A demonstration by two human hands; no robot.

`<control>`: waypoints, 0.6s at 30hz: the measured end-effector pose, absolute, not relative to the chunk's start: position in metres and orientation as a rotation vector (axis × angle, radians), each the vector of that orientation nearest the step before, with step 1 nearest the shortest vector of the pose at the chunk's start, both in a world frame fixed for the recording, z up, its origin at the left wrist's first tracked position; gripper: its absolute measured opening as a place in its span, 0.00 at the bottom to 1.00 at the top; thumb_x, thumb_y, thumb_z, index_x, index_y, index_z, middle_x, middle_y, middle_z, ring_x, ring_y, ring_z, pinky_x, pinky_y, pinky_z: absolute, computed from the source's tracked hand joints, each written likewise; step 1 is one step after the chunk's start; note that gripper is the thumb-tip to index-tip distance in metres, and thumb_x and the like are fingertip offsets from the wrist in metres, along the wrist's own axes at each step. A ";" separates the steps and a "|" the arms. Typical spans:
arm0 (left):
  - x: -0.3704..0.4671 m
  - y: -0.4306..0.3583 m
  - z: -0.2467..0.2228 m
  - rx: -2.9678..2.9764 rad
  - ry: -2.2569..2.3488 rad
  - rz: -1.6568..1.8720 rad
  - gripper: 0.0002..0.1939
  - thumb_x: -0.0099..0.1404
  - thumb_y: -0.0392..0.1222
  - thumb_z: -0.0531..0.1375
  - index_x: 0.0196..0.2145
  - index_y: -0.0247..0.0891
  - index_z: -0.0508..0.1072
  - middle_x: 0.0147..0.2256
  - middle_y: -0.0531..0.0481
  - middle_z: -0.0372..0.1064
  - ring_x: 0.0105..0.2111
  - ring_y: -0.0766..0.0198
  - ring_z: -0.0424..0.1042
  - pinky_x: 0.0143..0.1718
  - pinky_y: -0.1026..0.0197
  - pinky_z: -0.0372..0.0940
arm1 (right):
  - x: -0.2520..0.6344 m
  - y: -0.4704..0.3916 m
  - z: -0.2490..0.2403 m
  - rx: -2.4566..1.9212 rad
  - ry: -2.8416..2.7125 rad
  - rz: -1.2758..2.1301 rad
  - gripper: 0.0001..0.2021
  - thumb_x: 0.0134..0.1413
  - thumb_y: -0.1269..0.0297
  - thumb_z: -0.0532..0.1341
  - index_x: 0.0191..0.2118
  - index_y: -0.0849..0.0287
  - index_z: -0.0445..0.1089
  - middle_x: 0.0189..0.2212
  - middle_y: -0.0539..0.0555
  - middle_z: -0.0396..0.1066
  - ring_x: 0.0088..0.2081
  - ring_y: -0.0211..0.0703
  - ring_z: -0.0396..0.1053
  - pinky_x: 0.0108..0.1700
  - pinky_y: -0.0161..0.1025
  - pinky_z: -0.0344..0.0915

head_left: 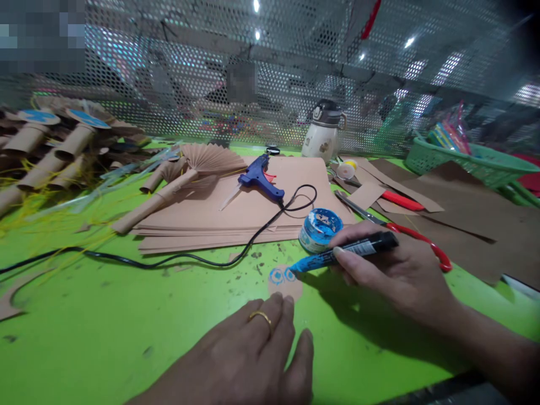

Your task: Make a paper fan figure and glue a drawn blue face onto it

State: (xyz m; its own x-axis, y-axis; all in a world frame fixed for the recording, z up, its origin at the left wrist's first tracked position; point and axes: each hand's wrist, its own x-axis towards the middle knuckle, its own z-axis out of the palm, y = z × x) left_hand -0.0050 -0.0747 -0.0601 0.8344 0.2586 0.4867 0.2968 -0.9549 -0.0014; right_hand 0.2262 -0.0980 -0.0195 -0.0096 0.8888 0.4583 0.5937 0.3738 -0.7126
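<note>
tan disc [285, 287] bears two blue rings [277, 275], open left hand [248, 346] touching it, right hand [396, 273] gripping a blue-smeared marker [358, 248].

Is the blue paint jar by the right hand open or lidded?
Open: no lid covers the paint jar, and its blue-smeared inside shows.

brown disc [286, 286] flat, two blue rings; blue-smeared marker [358, 247] tilted

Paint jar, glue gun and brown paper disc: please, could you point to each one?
Paint jar [313, 241]: head view, on its outer wall.
Glue gun [257, 176]: head view, on its blue body.
Paper disc [288, 288]: head view, on its bare middle.
</note>
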 end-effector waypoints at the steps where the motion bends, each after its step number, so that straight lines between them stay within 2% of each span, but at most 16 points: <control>1: -0.005 -0.075 -0.060 -2.932 -0.449 -0.766 0.10 0.69 0.42 0.51 0.41 0.36 0.69 0.43 0.41 0.73 0.45 0.57 0.73 0.51 0.57 0.68 | 0.226 -0.098 -0.019 -1.325 -1.707 0.405 0.01 0.54 0.68 0.62 0.34 0.57 0.71 0.24 0.49 0.71 0.21 0.36 0.68 0.21 0.32 0.63; 6: -0.005 -0.076 -0.061 -2.912 -0.441 -0.777 0.10 0.69 0.42 0.50 0.41 0.36 0.69 0.42 0.41 0.74 0.45 0.58 0.74 0.50 0.57 0.68 | 0.227 -0.097 -0.018 -1.335 -1.723 0.384 0.01 0.54 0.68 0.62 0.33 0.57 0.71 0.23 0.49 0.71 0.20 0.36 0.67 0.21 0.33 0.64; 12: -0.004 -0.075 -0.061 -2.907 -0.453 -0.802 0.10 0.69 0.41 0.50 0.41 0.36 0.69 0.43 0.41 0.74 0.45 0.58 0.73 0.50 0.57 0.68 | 0.227 -0.099 -0.016 -1.348 -1.690 0.285 0.06 0.54 0.68 0.62 0.26 0.56 0.70 0.23 0.50 0.72 0.21 0.37 0.68 0.23 0.35 0.65; 18: -0.005 -0.076 -0.062 -2.895 -0.441 -0.767 0.10 0.69 0.41 0.50 0.41 0.36 0.69 0.42 0.41 0.74 0.45 0.58 0.73 0.50 0.57 0.68 | 0.226 -0.098 -0.020 -1.335 -1.663 0.372 0.02 0.54 0.67 0.62 0.32 0.58 0.71 0.23 0.50 0.71 0.21 0.37 0.69 0.22 0.33 0.65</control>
